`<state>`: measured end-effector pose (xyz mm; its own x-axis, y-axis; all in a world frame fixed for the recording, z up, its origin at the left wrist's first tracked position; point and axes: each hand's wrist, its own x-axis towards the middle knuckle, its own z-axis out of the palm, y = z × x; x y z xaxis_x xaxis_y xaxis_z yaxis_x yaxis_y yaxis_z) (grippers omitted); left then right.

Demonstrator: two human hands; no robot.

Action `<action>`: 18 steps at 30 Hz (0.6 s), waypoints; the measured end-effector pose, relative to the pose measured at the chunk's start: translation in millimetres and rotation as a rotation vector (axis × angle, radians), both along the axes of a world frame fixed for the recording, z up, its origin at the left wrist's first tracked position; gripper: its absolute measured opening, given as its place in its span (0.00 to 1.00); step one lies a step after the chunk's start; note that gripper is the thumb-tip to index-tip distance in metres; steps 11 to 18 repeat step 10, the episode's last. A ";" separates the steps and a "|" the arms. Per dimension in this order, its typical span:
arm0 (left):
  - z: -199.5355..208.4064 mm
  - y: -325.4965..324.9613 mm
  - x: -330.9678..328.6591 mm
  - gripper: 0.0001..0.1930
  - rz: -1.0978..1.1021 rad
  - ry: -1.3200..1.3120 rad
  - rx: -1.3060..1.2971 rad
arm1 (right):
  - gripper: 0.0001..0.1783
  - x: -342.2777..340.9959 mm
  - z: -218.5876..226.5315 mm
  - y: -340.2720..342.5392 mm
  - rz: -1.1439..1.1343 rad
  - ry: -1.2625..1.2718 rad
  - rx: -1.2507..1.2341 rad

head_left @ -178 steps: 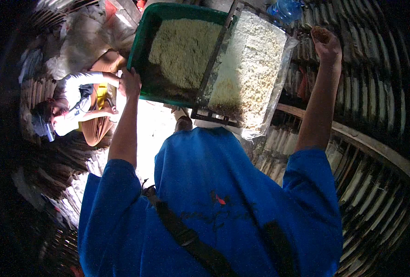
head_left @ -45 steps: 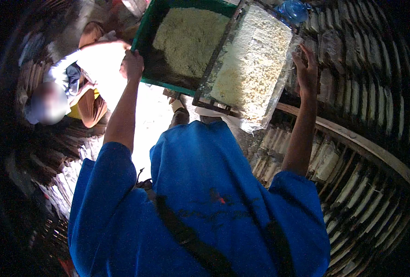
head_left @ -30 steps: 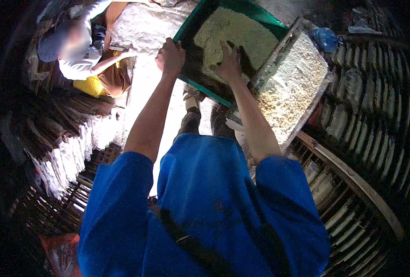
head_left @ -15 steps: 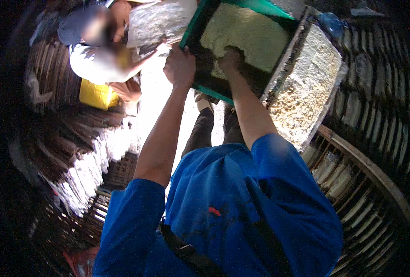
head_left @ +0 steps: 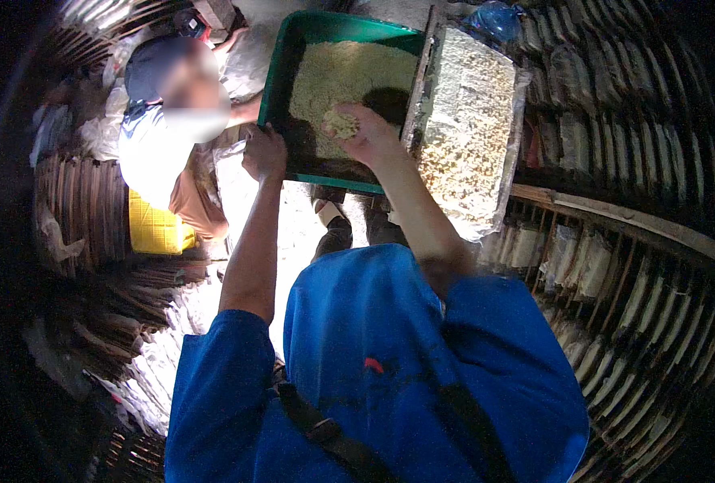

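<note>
A green tub (head_left: 274,76) sits in front of me, partly filled with pale yellowish, crumbly grain-like material (head_left: 349,68). At its near left corner my left hand (head_left: 266,154) is closed around the rim. My right hand (head_left: 369,137), palm turned up and fingers cupped, holds a small heap of the same crumbly material (head_left: 340,124) over the tub. Against the tub's right side lies a long shallow tray (head_left: 466,121), spread with white material at the far part and golden-brown crumbs nearer me.
At the left another person (head_left: 158,153) in a white top sits close to the tub, beside a yellow crate (head_left: 156,224). Slatted racks of upright thin trays (head_left: 615,274) line the right side; more stacked sheets (head_left: 152,354) stand at the lower left. A blue plastic item (head_left: 494,20) lies beyond the tray.
My right hand has come up out of the crumbly material and turned palm up with a handful. My left hand stays on the rim. The view has shifted, so the tub appears further left.
</note>
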<state>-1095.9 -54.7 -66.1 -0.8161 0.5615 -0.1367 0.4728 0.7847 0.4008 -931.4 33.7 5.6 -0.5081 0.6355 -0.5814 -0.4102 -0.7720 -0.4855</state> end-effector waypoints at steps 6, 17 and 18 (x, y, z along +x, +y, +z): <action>-10.0 -8.8 -10.2 0.20 0.022 0.053 -0.011 | 0.15 76.3 145.5 1.0 0.535 -0.503 1.191; -6.5 -6.0 -3.6 0.20 0.005 -0.001 -0.005 | 0.22 144.3 178.2 36.0 -0.048 0.011 0.433; -6.5 -6.0 -3.6 0.20 0.005 -0.001 -0.005 | 0.22 144.3 178.2 36.0 -0.048 0.011 0.433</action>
